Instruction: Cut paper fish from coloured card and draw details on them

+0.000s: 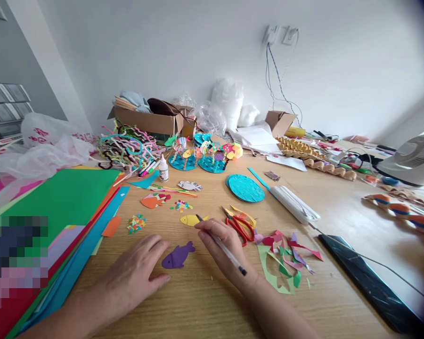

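Observation:
A pen [223, 248] with a clear barrel and dark ends is held in my right hand [224, 249], its tip close to a yellow paper fish [189, 220]. My left hand [141, 263] lies on the table with its fingers stretched out, holding nothing. Just right of that hand is a purple paper fish [178, 255] with a drawn eye and a line behind its head. Red-handled scissors [240, 226] rest beyond my right hand, beside yellow paper scraps [245, 214]. An orange paper fish [153, 201] and a black-and-white patterned fish [190, 186] lie farther back.
Stacked coloured paper [74, 195] covers the left side. Paper scraps [286, 259] lie at right, near a white power strip [294, 204] and a dark panel [369, 282]. Behind are a glue bottle [163, 170], teal discs [245, 188], pipe cleaners [130, 146] and finished fish crafts [212, 164].

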Demonstrator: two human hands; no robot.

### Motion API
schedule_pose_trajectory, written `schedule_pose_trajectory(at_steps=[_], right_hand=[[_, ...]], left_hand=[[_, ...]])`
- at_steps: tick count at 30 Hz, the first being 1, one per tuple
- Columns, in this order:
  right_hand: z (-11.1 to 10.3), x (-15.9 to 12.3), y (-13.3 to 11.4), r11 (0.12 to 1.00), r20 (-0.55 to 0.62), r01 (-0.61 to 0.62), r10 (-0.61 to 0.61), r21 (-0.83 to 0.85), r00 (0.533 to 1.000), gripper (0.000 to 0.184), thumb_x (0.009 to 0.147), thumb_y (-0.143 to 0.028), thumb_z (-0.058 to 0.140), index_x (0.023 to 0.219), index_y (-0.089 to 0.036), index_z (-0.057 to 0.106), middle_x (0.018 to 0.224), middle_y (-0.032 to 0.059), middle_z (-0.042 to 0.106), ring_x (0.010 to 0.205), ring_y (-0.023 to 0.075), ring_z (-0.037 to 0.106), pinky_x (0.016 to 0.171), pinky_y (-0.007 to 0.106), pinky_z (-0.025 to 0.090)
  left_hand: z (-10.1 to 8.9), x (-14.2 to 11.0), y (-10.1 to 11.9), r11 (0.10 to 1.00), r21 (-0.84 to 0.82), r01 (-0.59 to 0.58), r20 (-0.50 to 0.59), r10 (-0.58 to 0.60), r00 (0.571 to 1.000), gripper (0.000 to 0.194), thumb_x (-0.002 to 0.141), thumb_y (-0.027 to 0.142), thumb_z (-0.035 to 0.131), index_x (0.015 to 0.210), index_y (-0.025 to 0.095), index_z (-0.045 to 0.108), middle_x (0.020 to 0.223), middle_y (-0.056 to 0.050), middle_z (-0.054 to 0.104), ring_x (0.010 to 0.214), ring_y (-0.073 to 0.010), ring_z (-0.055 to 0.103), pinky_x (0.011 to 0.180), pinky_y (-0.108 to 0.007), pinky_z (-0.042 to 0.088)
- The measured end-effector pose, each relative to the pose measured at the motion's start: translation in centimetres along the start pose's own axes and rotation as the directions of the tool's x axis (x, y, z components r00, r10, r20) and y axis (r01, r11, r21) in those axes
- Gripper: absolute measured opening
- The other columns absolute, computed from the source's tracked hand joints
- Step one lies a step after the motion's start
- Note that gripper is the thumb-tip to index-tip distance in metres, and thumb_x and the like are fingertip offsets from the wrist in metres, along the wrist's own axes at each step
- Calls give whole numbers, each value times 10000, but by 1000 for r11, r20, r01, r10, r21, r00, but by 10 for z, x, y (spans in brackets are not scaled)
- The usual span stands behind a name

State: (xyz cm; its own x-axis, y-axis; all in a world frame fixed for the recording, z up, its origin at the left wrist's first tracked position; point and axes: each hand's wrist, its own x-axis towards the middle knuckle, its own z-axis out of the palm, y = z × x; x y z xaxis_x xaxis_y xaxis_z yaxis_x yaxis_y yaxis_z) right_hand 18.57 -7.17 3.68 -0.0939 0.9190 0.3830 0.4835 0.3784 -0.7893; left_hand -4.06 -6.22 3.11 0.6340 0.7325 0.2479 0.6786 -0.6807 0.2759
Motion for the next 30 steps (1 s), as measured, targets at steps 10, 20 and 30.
schedule_pose_trajectory(at_steps=[10, 20, 30], right_hand=[[-9, 7, -6, 995, -2, -17, 16, -100, 1000, 162, 816, -177, 510, 907, -149, 641, 731, 44, 622, 656, 150, 571, 612, 238, 431], [16, -12, -11, 950, 151, -275, 253, 151, 956, 134, 722, -110, 433, 783, -177, 531, 552, -54, 456, 505, 98, 401, 490, 205, 310], [16, -17, -9, 923, 216, -321, 276, 211, 936, 56, 738, -184, 477, 774, -175, 519, 610, -38, 451, 543, 100, 373, 493, 202, 302]], left_hand=[[1, 32, 19, 999, 19, 46, 170, -49, 984, 250, 678, 209, 686, 909, 183, 591, 938, -50, 601, 889, -250, 572, 763, -380, 485], [-4, -4, 13, 978, 34, -208, 59, 206, 977, 306, 803, 11, 428, 920, 227, 611, 914, 1, 647, 885, -167, 596, 834, -281, 497], [12, -3, 15, 953, 129, -275, 97, 264, 960, 305, 819, 82, 471, 1052, 203, 627, 969, -21, 670, 821, -168, 618, 753, -263, 532]])
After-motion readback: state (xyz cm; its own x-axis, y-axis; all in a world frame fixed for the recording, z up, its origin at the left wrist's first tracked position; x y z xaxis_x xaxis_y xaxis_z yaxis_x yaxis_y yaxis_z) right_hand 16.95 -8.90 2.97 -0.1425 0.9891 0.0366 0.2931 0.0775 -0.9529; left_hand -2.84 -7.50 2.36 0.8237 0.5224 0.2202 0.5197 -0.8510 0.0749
